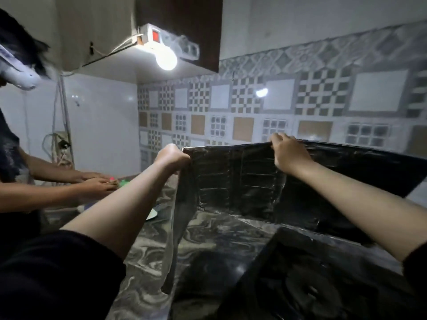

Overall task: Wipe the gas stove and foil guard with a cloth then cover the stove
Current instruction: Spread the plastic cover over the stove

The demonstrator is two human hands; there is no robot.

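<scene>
The dark, shiny foil guard (233, 179) stands upright on the marbled counter, folded into panels behind the stove. My left hand (172, 159) grips its top left corner, fingers curled round the edge. My right hand (288, 153) pinches the top edge further right, near a fold. The black gas stove (307, 280) lies at the lower right, its burner dim and partly hidden by my right forearm. No cloth shows in either hand.
Another person stands at the left, both hands (99, 181) on something colourful on the counter (147, 269). A lit bulb (166, 58) and power strip hang under the cabinet. Patterned tiles (277, 105) cover the back wall. A pale plate edge (152, 214) lies behind my left arm.
</scene>
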